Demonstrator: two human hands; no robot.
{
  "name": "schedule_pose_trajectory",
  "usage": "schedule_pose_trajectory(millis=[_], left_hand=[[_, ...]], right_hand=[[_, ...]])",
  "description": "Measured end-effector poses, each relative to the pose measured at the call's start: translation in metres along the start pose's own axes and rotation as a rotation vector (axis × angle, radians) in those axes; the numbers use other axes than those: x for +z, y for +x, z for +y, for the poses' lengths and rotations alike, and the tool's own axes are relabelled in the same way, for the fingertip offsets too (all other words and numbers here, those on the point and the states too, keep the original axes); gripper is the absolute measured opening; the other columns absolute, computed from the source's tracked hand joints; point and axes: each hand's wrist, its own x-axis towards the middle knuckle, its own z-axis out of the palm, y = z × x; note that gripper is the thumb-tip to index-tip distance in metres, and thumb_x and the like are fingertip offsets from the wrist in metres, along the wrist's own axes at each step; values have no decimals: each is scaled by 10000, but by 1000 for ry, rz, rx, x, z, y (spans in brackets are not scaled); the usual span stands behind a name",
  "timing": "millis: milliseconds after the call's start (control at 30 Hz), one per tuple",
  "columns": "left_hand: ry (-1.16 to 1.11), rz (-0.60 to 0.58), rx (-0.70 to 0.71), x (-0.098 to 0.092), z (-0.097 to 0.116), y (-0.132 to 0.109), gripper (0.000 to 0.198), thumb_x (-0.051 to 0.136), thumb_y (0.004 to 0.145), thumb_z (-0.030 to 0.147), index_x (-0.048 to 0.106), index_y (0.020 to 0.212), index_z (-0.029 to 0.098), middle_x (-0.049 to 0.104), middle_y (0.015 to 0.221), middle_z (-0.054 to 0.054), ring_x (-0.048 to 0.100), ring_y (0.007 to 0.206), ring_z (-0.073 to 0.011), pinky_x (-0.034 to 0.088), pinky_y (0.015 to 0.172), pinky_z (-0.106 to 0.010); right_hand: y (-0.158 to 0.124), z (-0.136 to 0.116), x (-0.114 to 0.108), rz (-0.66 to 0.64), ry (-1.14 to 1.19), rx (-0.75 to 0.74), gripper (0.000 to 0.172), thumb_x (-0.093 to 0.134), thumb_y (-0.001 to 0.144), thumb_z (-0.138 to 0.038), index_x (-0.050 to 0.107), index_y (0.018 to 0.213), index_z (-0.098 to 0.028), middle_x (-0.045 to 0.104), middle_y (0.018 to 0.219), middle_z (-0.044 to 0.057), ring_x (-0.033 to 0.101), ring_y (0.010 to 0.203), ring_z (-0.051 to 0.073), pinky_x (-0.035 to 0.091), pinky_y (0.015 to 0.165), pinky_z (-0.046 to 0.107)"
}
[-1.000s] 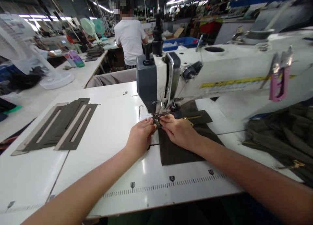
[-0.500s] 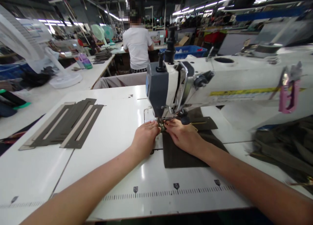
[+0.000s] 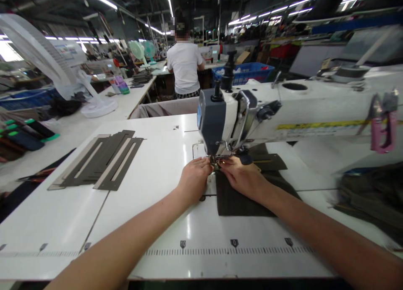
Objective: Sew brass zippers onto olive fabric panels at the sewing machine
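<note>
A white sewing machine (image 3: 302, 109) with a grey head stands on a white table (image 3: 151, 206). A dark olive fabric piece (image 3: 239, 199) lies under its needle. My left hand (image 3: 194, 180) rests at the left of the needle with fingers curled together, pinching the fabric's front corner. My right hand (image 3: 244, 176) lies on the fabric just right of the needle, fingertips pressed on the same edge. The fingertips of both hands nearly meet under the presser foot.
Several dark slotted fabric strips (image 3: 103, 160) lie stacked at the table's left. A heap of olive fabric (image 3: 371, 197) sits at the right. Pink snips (image 3: 382, 124) hang on the machine arm. A white fan (image 3: 47, 55) stands at the left. A person in a white shirt (image 3: 185, 67) works beyond.
The view has shifted a little, so everything sits further right and lower. Both hands stay at the needle on the fabric, barely moved.
</note>
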Motion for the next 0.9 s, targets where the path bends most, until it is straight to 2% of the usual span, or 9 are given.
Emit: schedule_pose_trajectory(millis=[267,433,667,900], left_hand=[[-23,-10,-1,0,-1,0,139,492,825,91,620,797,137,678,940,-100,629,938,-205,463,926,-359],[-14,-2,13,-4,0,1,133,505,793,59,615,791,134,680,926,-106,638,909,-213,489,887,-362],[-7,-15,3,-7,-1,4,168,471,793,58,606,816,155,680,947,-97,633,927,-211,503,867,-379],[2,-2,38,-10,2,1,181,439,818,72,604,828,146,675,959,-119,633,929,-221,511,854,-391]], right_hand=[[0,0,-1,8,11,19,202,448,843,-140,646,881,-148,660,978,89,597,880,203,464,783,295],[1,0,-2,-24,26,3,198,447,841,-126,640,886,-135,654,964,99,579,921,213,444,826,311],[3,1,2,-6,34,31,211,432,844,-113,637,822,-158,656,907,81,586,858,196,446,803,303],[-1,-3,0,27,104,24,241,397,845,-107,633,846,-151,656,923,97,583,909,203,447,845,332]])
